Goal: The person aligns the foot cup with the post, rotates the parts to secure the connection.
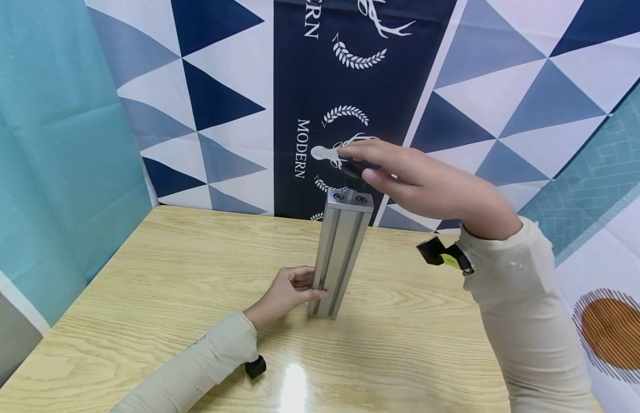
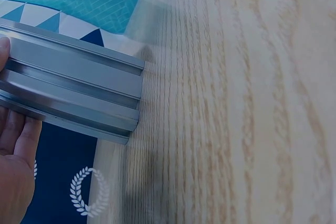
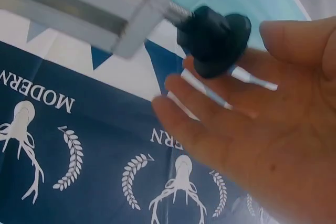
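Observation:
An aluminium profile (image 1: 338,252) with long grooves stands upright on the table, leaning slightly in the head view. Low on its length, my left hand (image 1: 284,293) grips it, thumb across the front and fingers behind. Its lower end (image 2: 118,98) meets the tabletop in the left wrist view. From the metal end plate (image 1: 349,201) on top, a short threaded rod (image 3: 178,14) rises to a black lobed knob (image 3: 212,40). My right hand (image 1: 420,178) is over this knob with fingers extended and spread, palm facing it. In the head view those fingers partly hide the knob.
The wood-grain table (image 1: 216,246) extends around the profile. A patterned cloth (image 1: 227,103) hangs close behind its back edge, and a teal cloth (image 1: 56,126) hangs at the left. A small black camera (image 1: 431,250) sticks out from the right wrist.

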{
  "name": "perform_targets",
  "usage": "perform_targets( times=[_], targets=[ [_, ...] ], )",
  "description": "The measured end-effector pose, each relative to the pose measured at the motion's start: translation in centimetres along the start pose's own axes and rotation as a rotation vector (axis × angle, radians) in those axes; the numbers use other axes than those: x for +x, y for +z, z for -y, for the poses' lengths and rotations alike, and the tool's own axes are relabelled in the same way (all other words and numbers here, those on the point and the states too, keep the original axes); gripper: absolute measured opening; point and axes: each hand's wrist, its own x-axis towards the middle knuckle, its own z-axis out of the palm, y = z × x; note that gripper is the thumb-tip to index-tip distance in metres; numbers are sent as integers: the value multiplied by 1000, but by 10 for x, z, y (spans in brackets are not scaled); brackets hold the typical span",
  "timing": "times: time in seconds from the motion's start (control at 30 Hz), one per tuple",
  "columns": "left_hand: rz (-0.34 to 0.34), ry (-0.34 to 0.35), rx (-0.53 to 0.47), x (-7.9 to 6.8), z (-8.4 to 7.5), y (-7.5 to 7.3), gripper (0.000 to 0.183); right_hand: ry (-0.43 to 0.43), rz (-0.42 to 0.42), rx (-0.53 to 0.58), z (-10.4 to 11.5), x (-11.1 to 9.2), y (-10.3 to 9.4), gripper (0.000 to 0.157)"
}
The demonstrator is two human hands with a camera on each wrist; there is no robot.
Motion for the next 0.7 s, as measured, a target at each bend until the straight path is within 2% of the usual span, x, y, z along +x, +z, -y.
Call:
perform_targets(
  times=[0.07, 0.17, 0.33, 0.53, 0.7],
  targets=[
    [0, 3, 0, 0, 0, 0, 50, -34, 31, -3, -2, 0, -3, 43],
    [2, 6, 1, 0, 0, 0, 50, -36, 57, -19, -2, 1, -6, 43],
    [1, 11, 5, -1, 1, -1, 50, 27, 35, -35, 1, 1, -5, 38],
    [1, 9, -2, 0, 2, 0, 50, 195, -80, -44, 7, 2, 2, 36],
    [4, 8, -10, 1, 2, -1, 50, 322, -246, -36, 8, 3, 15, 40]
  ],
)
